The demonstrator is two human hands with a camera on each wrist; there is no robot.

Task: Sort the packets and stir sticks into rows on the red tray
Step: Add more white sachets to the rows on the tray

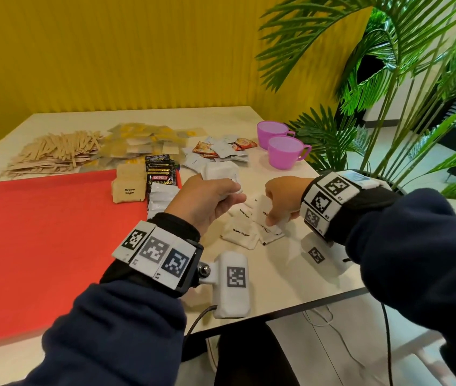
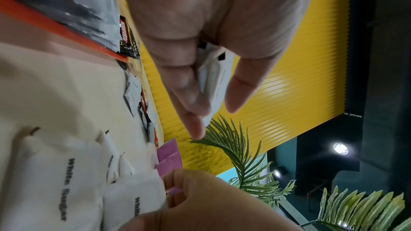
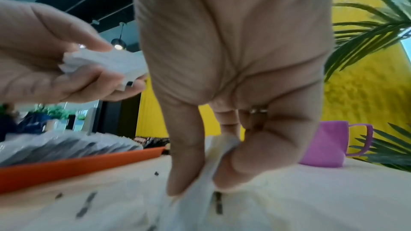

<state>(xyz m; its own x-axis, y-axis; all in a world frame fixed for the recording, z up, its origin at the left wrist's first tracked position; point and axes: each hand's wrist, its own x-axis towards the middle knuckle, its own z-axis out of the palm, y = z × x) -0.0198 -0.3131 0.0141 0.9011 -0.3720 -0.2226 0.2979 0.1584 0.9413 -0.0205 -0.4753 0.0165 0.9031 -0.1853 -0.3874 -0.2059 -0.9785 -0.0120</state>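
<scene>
My left hand [image 1: 207, 199] holds a small stack of white sugar packets [image 1: 221, 174] above the table, just right of the red tray [image 1: 40, 246]; the stack sits between thumb and fingers [image 2: 213, 80]. My right hand [image 1: 279, 201] pinches one white sugar packet [image 1: 263, 210] at the loose pile of white sugar packets [image 1: 240, 232] on the table; thumb and forefinger squeeze its edge [image 3: 206, 178]. On the tray's far right corner lie brown sugar packets [image 1: 126, 188], black Kopiko packets [image 1: 160, 171] and a row of white packets [image 1: 161, 199].
Wooden stir sticks [image 1: 54, 154] and yellow packets [image 1: 143, 140] lie heaped behind the tray. Mixed white and orange packets [image 1: 218, 149] sit mid-table. Two purple cups [image 1: 285, 151] stand far right, near a potted palm [image 1: 388, 107]. The table edge [image 1: 305, 310] runs close below my wrists.
</scene>
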